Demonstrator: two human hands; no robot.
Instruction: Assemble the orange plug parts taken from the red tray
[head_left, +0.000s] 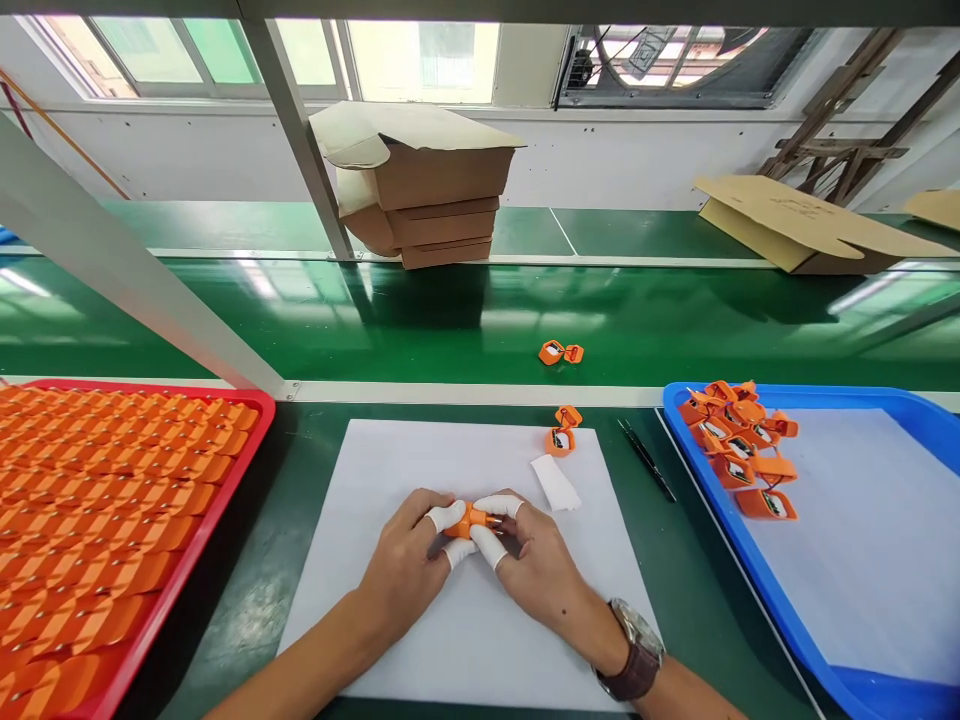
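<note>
Above the middle of a white sheet (420, 640), both hands hold one small orange plastic part (466, 521). My left hand (409, 555) pinches its left end between thumb and index finger, which wear white finger cots. My right hand (532, 560), also with white cots on thumb and index finger, closes on the right end, where a dark bit shows between the fingers. Much of the part is hidden by the fingertips. Beyond my right hand lie a folded white paper strip (556, 483) and another orange part with a flipped-up piece (561, 440).
A red tray (262, 400) full of orange parts stands left. On the right, a blue tray (862, 400) holds a pile of orange pieces on white paper. A black pen (646, 460) lies between. One orange piece (552, 352) sits on the green belt (375, 340); cardboard boxes (442, 190) stand behind.
</note>
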